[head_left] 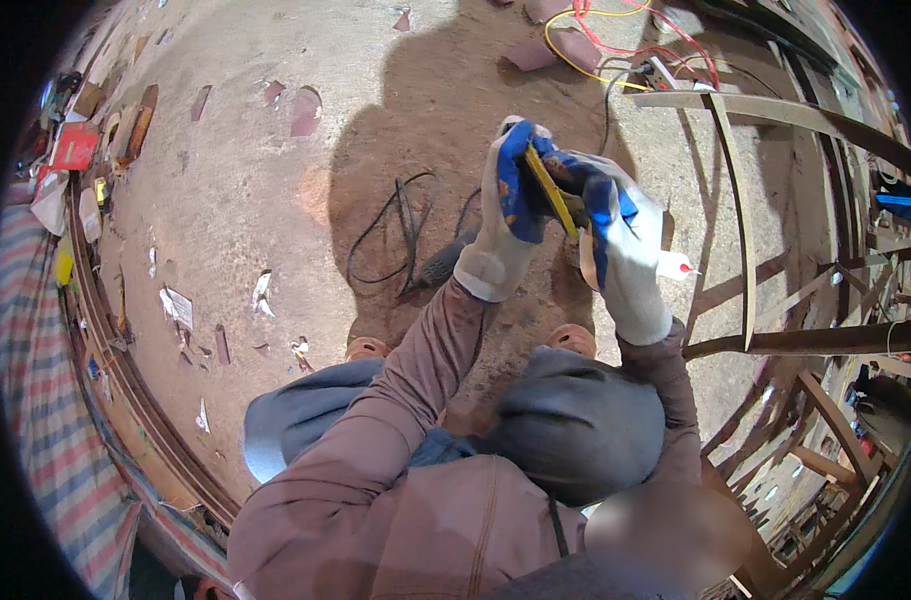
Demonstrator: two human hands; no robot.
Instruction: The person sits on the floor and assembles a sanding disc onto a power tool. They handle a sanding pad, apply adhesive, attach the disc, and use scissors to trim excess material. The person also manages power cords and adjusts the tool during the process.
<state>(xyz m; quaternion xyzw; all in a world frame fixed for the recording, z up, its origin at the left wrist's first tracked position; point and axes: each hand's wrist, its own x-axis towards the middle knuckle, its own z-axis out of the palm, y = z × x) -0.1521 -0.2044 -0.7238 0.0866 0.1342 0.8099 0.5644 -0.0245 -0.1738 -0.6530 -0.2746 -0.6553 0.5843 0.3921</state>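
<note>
Both my hands wear white work gloves with blue coated palms, held close together above the floor in front of my knees. My left hand (515, 195) is closed on the left side of a narrow, flat yellow piece (550, 190) seen nearly edge-on; its exact kind I cannot make out. Against its other side my right hand (615, 215) is closed too, fingers bent over its upper end. A tan edge of something shows beside the right palm. Below the left hand lies a dark corded power tool (445, 263), partly hidden by that wrist, with its black cord (407, 230) looped beside it.
Metal frames (740, 220) stand along the right. Red and yellow cables (615, 50) run to a power strip (660, 75) at the far right. Brown sheet scraps (306, 111) litter the floor. At left are a red box (75, 147) and striped cloth (60, 400).
</note>
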